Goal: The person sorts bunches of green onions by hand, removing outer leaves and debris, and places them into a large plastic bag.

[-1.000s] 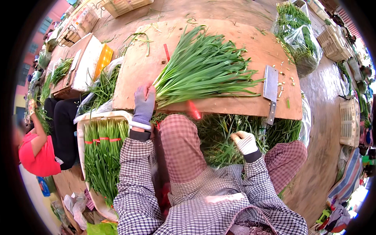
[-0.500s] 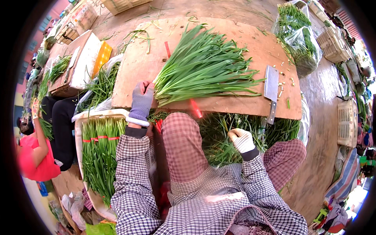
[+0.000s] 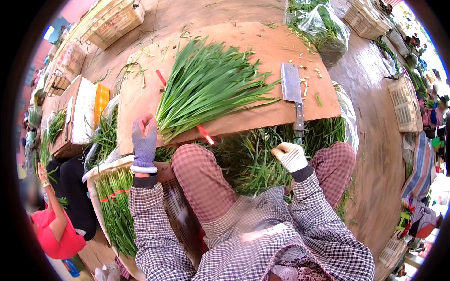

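Note:
A fanned bunch of green garlic chives (image 3: 211,86) lies on the wooden board (image 3: 239,40), pale stem ends to the left. Beneath it runs a red tie strip (image 3: 205,134), its two ends showing on either side. My left hand (image 3: 144,140), in a grey-purple glove, is beside the stem ends with its fingers loosely apart, holding nothing. My right hand (image 3: 290,157), in a whitish glove, hovers above loose leaves (image 3: 253,159) with fingers curled together; whatever is between them, if anything, is hidden. A cleaver (image 3: 291,84) rests on the board's right side, handle toward me.
Left of my knee stands a pale crate (image 3: 96,187) of chive bundles tied in red. Bagged greens (image 3: 323,33) lie beyond the board. Cut stem bits (image 3: 304,77) lie near the cleaver. A person in a pink-red top (image 3: 56,234) sits at left holding greens.
The view has shifted, so the board sits farther left and tilted. My left hand has come slightly away from the stem ends. My right hand keeps its curled pose above the leaves.

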### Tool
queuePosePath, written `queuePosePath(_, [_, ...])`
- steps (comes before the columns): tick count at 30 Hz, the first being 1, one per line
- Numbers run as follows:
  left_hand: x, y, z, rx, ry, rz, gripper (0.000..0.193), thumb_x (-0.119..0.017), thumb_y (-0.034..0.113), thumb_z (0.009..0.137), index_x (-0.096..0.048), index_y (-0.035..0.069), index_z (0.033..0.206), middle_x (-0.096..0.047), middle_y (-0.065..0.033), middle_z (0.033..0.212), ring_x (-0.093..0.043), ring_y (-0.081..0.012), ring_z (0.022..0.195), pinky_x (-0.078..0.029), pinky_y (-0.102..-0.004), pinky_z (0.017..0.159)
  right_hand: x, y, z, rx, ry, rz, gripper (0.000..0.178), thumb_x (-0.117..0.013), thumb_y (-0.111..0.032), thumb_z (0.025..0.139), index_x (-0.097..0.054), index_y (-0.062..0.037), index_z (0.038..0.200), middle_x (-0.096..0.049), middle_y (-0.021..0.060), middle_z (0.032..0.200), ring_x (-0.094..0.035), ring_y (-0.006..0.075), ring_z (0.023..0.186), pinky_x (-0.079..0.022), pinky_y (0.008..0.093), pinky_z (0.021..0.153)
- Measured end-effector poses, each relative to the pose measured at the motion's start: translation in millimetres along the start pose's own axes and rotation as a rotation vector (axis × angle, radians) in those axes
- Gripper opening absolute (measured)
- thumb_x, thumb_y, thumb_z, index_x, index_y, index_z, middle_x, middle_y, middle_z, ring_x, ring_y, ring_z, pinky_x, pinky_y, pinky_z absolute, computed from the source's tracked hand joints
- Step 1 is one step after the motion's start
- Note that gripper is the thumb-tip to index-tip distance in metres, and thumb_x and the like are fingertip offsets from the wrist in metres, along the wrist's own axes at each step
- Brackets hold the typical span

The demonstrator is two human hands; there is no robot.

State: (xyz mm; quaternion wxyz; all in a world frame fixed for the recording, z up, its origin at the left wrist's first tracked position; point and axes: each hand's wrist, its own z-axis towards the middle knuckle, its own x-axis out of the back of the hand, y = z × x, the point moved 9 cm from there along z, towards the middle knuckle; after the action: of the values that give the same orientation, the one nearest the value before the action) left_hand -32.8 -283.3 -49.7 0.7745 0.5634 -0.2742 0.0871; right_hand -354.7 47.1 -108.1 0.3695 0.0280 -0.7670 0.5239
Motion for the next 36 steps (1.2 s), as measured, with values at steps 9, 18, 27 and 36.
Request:
queuePosePath(9, [-65, 77, 34, -0.369, -0.003, 0.568, 0.054, -0.057, 0.035, 0.087, -0.048, -0.002, 0.125, -0.051, -0.0281, 0.122, -0.047, -0.0406, 0.116, -0.035, -0.0450, 0.100, 19, 16, -12, -0.038, 0.069, 0.069, 0.018, -0.066, -0.016, 0.080, -0.068, 0.0009, 0.088, -0.066, 0.0170, 0.075, -0.064, 0.0225, 0.065, -0.051, 0.0318, 0.060])
queuePosePath(18, [-133, 37, 27, -0.393, -0.143, 0.825, 0.076, -0.050, 0.054, 0.086, -0.038, -0.002, 0.135, -0.050, -0.0258, 0.124, -0.052, -0.0416, 0.106, -0.042, -0.0470, 0.092, 11, 18, 0, -0.003, 0.065, 0.087, 0.021, -0.065, -0.017, 0.081, -0.068, 0.0016, 0.088, -0.066, 0.0170, 0.075, -0.064, 0.0243, 0.064, -0.051, 0.0326, 0.059])
queuePosePath(27, [-138, 50, 18, -0.437, -0.196, 0.845, 0.072, -0.055, 0.048, 0.085, -0.040, -0.002, 0.134, -0.050, -0.0269, 0.122, -0.050, -0.0407, 0.108, -0.041, -0.0450, 0.092, -11, -6, 22, 0.028, -0.002, 0.068, 0.022, -0.064, -0.020, 0.080, -0.068, 0.0006, 0.087, -0.066, 0.0182, 0.074, -0.064, 0.0273, 0.064, -0.051, 0.0346, 0.060])
queuePosePath(36, [-141, 52, 22, -0.410, -0.224, 0.828, 0.073, -0.053, 0.050, 0.086, -0.039, -0.003, 0.135, -0.049, -0.0263, 0.123, -0.049, -0.0400, 0.107, -0.040, -0.0452, 0.093, 44, -48, 54, 0.328, 0.258, -0.053, 0.016, -0.068, -0.017, 0.076, -0.066, -0.0020, 0.077, -0.063, 0.0175, 0.069, -0.063, 0.0326, 0.064, -0.050, 0.0381, 0.058])
